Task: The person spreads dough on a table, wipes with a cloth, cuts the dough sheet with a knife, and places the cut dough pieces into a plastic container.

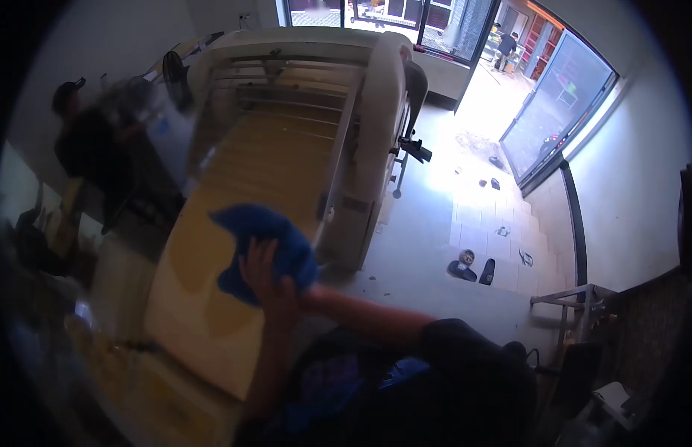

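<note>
A blue cloth [290, 249] lies bunched on the yellow padded surface [201, 320] of a large machine with a white frame. On top of the cloth rests my left hand [259, 267], fingers spread apart, pressing on it. My right hand [295, 290] is at the cloth's lower right edge, close beside the left wrist; its fingers are hidden. Wet-looking darker patches show on the yellow surface near the cloth.
A person in dark clothes and a cap [93, 141] stands left of the machine [376, 112]. Shoes [462, 267] lie on the floor at right. A metal-legged stand [566, 298] is at lower right. Beyond an open glass door [558, 100] are people outside.
</note>
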The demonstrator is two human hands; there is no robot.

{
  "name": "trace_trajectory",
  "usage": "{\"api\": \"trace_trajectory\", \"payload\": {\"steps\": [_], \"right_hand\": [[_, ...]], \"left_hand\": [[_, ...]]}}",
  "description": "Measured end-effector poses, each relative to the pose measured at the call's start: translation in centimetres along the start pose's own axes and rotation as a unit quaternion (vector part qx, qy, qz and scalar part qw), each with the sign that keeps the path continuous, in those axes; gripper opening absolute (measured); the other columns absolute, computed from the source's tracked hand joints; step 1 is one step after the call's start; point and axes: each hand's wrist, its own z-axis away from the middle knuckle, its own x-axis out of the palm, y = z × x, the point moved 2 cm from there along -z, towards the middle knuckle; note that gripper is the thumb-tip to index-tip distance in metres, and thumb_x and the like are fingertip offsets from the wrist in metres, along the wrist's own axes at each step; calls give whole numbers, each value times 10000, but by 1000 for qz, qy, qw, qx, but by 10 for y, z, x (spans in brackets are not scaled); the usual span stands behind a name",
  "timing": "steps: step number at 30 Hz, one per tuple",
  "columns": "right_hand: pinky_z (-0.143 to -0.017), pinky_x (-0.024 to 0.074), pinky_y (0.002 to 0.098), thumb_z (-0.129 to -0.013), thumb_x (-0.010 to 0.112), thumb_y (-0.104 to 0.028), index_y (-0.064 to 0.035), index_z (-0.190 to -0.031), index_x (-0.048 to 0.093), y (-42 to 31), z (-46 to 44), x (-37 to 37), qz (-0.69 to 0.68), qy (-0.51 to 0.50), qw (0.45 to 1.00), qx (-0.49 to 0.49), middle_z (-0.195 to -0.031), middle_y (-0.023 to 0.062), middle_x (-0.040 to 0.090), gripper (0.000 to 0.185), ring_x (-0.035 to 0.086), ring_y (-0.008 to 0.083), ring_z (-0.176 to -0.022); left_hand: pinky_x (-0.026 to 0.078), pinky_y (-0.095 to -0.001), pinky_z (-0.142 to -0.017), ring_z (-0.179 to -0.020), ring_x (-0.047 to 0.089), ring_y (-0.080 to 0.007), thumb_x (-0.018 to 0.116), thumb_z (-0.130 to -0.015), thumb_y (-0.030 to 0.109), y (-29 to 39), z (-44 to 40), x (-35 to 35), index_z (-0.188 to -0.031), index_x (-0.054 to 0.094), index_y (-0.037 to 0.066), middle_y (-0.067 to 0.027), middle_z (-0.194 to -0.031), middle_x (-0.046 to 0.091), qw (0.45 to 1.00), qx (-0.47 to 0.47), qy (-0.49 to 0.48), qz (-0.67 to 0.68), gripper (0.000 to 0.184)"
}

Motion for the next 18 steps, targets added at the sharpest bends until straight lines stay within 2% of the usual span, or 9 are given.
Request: {"api": "trace_trajectory", "payload": {"steps": [2, 3, 5, 6, 9, 12, 15, 16, 18], "right_hand": [[-1108, 303, 323, -994, 405, -122, -61, -1442, 292, 1, 1, -15, -134, 27, 989, 58, -1412, 119, 390, 466, 339, 193, -1339], [-1092, 321, 321, -993, 396, -132, -60, -1427, 316, -1, 2, -23, 62, 13, 998, 6, -1383, 120, 417, 448, 372, 195, -1309], [-1059, 358, 317, -990, 378, -152, -57, -1398, 364, 5, 8, -35, 433, -16, 897, -86, -1324, 123, 471, 420, 439, 199, -1251], [-1030, 371, 315, -989, 386, -162, -52, -1340, 414, 10, 11, -39, 425, 16, 903, -69, -1263, 109, 501, 370, 461, 195, -1206], [-945, 409, 312, -986, 409, -192, -35, -1167, 563, 20, 20, -46, 404, 91, 910, -9, -1079, 70, 588, 285, 528, 183, -1072], [-870, 451, 322, -981, 435, -219, -25, -1122, 621, 19, 16, -50, 374, 86, 923, 31, -1006, 57, 635, 304, 572, 174, -982], [-832, 484, 346, -980, 458, -253, -23, -1259, 546, 1, 11, -45, 350, -36, 934, 63, -1103, 83, 617, 373, 573, 171, -960], [-828, 486, 347, -984, 459, -274, -19, -1254, 556, -16, 15, -36, 361, -49, 928, 78, -1101, 82, 621, 383, 576, 170, -939], [-823, 486, 337, -993, 456, -309, -23, -1265, 558, -40, 21, -28, 284, -65, 956, 40, -1097, 79, 630, 407, 580, 157, -904]], "left_hand": [[229, -547, -1092, -1081, 573, -373, 466, -931, 378, -9, 5, 19, -1036, 608, 46, -169, -1094, 598, 996, 36, -39, -74, 376], [407, -523, -952, -909, 633, -374, 525, -912, 329, -19, 7, 21, -929, 646, 33, -167, -926, 654, 998, 62, 17, -27, 321], [474, -475, -787, -763, 637, -369, 552, -896, 275, -30, 14, 27, -838, 650, 24, -156, -795, 652, 999, -35, 10, -25, 275], [508, -452, -705, -691, 639, -366, 566, -888, 248, -35, 16, 29, -792, 653, 20, -150, -729, 651, 996, -83, 6, -26, 262], [489, -402, -537, -589, 611, -380, 560, -883, 182, -30, 10, 39, -740, 646, 11, -176, -670, 626, 998, -66, 14, -2, 240], [492, -395, -560, -609, 635, -336, 538, -911, 206, -35, 7, 38, -788, 668, 2, -166, -691, 647, 994, -89, 14, 53, 271], [507, -367, -606, -655, 663, -260, 477, -958, 268, -89, 7, 55, -852, 684, 0, -140, -699, 666, 916, -360, -26, 178, 355], [525, -367, -658, -724, 668, -237, 443, -974, 312, -104, 3, 52, -945, 673, 4, -131, -778, 681, 916, -374, -34, 143, 386], [547, -381, -766, -853, 668, -234, 383, -996, 377, -133, 16, 52, -1120, 618, 16, -132, -952, 682, 822, -454, 13, 344, 448]]}}
